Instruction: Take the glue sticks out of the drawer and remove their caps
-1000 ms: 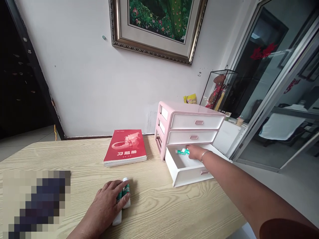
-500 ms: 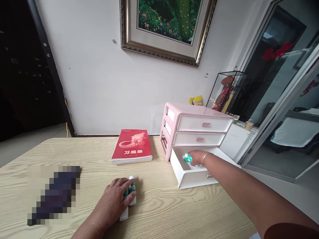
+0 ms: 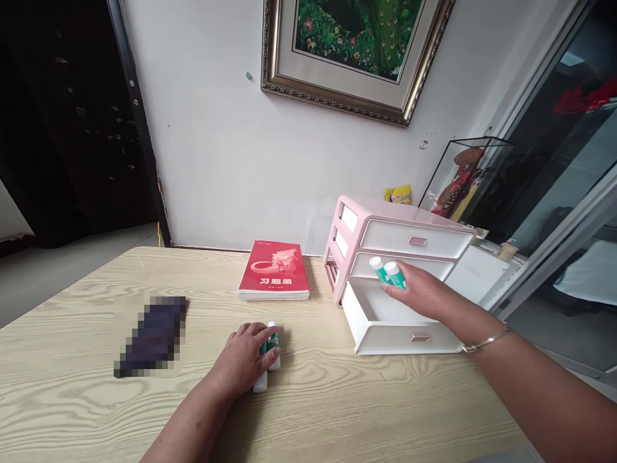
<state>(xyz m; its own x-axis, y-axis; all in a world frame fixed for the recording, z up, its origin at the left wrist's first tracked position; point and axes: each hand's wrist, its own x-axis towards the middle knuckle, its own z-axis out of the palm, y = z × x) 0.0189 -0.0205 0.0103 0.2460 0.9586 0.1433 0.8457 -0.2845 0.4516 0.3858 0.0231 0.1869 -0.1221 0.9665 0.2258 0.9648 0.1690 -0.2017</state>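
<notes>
My right hand (image 3: 418, 290) is closed round two white tubes with green labels (image 3: 388, 271) and holds them above the pulled-out bottom drawer (image 3: 400, 333) of a pink and white drawer unit (image 3: 400, 239). The two upper drawers are pushed in. My left hand (image 3: 243, 360) lies on the wooden table (image 3: 72, 392), its fingers curled over two more white and green tubes (image 3: 270, 350) that lie flat on the wood.
A red book (image 3: 274, 278) lies behind the left hand, near the wall. A dark blurred object (image 3: 152, 334) sits on the table to the left. Beyond the drawers stand a glass display case (image 3: 465, 177), a yellow packet (image 3: 399, 193) and a sliding glass door (image 3: 569, 161).
My right hand has come up out of the open drawer with two tubes in it and drawn back toward me. The left hand stays on its tubes. The view has swung to the left.
</notes>
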